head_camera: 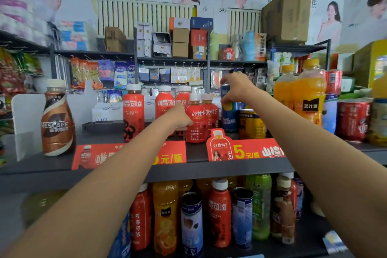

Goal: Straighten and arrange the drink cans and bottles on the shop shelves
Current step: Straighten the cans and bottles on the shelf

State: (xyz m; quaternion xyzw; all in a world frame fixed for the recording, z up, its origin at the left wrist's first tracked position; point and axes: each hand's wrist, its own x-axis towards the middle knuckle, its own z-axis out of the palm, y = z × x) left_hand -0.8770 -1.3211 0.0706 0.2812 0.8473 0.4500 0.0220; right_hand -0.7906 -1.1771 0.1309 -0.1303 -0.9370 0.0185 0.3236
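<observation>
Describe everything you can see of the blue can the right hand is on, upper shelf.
The blue can is a tall, slim metal-looking can, dark blue with a yellow round patch and white lettering too blurred to read. It stands upright on the upper shelf, between the red hawthorn-juice bottles and a shorter yellow can beside it. The right hand grips its upper part from above, fingers curled around the top, hiding the lid. Its base sits behind the red price sign.
</observation>
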